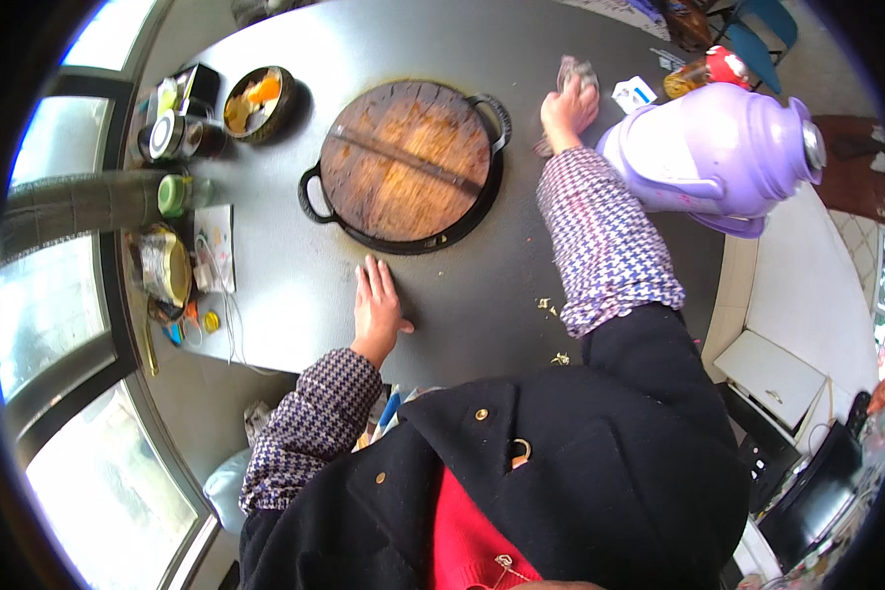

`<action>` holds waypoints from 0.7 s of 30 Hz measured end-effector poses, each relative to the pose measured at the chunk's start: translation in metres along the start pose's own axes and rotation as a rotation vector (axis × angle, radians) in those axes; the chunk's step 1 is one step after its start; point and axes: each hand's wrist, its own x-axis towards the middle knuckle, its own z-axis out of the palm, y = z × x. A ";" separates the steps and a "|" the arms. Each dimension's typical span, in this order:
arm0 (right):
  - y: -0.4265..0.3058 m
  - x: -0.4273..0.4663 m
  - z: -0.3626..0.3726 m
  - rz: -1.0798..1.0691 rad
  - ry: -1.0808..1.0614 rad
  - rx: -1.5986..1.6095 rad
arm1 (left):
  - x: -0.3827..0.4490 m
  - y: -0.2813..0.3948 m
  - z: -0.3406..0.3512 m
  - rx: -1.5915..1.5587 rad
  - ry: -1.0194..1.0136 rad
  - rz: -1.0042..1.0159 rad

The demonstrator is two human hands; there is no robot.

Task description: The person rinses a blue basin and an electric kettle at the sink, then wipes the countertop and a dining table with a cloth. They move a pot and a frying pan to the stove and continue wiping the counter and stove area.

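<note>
My right hand (571, 110) presses a crumpled cloth (577, 70) onto the dark tabletop (472, 310), just left of a purple thermos flask (715, 147). Most of the cloth lies under my fingers, with a bit showing near the wrist. Flat on the table rests my left hand (378, 310), fingers apart and nothing in it. Beyond its fingertips sits a black two-handled pan (313, 195), covered by a round wooden lid (391, 181) with a bar across it. Scattered food crumbs (549, 306) lie by my right forearm.
A bowl with orange peel (257, 103) stands at the far left. Jars (173, 136), a green-lidded container (173, 195) and a white cable (228, 302) line the left edge near the window. Past my right hand are a small white box (634, 94) and a red-topped jar (708, 70).
</note>
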 end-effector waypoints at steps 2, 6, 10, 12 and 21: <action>-0.002 -0.002 0.002 -0.259 -0.023 0.160 | 0.000 -0.001 0.001 0.014 0.022 0.009; 0.011 -0.038 -0.024 -0.573 -0.272 0.379 | 0.001 0.000 0.000 -0.003 0.023 0.022; 0.051 -0.109 -0.083 -0.715 -0.541 0.411 | 0.001 0.001 -0.005 0.032 -0.002 0.010; 0.072 -0.143 -0.119 -0.731 -0.644 0.396 | 0.002 0.002 -0.005 0.066 -0.012 0.020; 0.149 -0.195 -0.206 -0.341 -0.343 0.504 | 0.006 -0.003 0.008 0.239 0.103 0.156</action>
